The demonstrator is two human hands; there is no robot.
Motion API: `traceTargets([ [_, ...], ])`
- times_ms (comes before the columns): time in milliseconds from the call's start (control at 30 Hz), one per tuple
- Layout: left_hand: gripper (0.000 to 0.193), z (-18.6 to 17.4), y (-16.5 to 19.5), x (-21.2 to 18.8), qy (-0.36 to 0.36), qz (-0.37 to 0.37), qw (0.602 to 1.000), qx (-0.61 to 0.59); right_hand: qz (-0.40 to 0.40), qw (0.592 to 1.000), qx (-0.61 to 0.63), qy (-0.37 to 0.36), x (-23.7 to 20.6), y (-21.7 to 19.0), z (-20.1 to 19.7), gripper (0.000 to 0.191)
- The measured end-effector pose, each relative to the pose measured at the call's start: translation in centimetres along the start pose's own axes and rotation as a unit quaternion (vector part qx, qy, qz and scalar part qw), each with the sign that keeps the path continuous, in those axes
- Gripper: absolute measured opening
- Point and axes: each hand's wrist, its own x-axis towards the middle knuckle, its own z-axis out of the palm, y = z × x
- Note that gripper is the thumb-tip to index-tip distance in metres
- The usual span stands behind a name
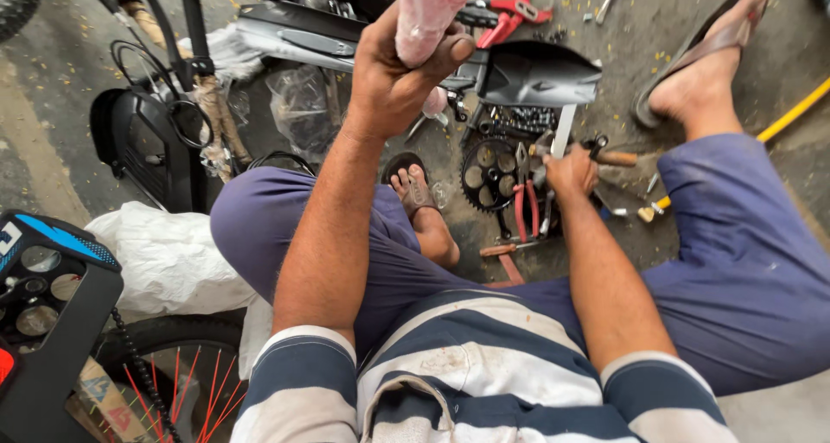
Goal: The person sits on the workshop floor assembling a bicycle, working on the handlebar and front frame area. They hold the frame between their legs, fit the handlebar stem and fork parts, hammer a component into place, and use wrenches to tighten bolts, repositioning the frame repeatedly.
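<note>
Red-and-clear plastic wrap covers the tube point(425, 11) that the left hand point(393, 76) clutches, fingers and thumb curled tight around it at the top of the view. Below and to the right, the right hand point(571, 172) is closed around a wooden-handled tool point(610, 158), whose handle sticks out toward the right; its working end is hidden behind the fingers. Just left of that hand sits a black chainring point(487, 175) with round holes, and red-handled pliers point(526, 211) lie touching the ground beneath the hand. Above these, a black bicycle mudguard point(538, 77) lies on the concrete floor point(52, 106). A black chain cover point(143, 145) rests well to the left. The person's sandalled foot point(413, 186) is tucked between the legs, near the chainring.
</note>
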Motion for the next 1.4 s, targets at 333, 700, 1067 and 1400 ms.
traceTargets([
  [333, 0.036, -2.7, 1.5, -0.1, -0.077, -0.057, 0.995, -0.008, 0.106, 0.846, 0.471, -0.224, -2.0, 4.6, -6.3, 0.030],
  [700, 0.025, 1.8, 1.8, -3.8, -0.044, 0.092, 0.980, 0.168, -0.389, 0.918, 0.068, 0.023, -13.1, 4.1, -22.7, 0.041],
  [1067, 0.026, 1.8, 1.7, -4.1, -0.024, 0.095, 0.978, 0.184, -0.555, 0.815, -0.128, 0.105, -10.5, -3.4, -18.3, 0.079],
  [1400, 0.022, 2.3, 1.4, -3.6, -0.059, 0.116, 0.974, 0.187, -0.544, 0.825, -0.096, 0.117, -11.7, -4.3, -18.8, 0.079],
])
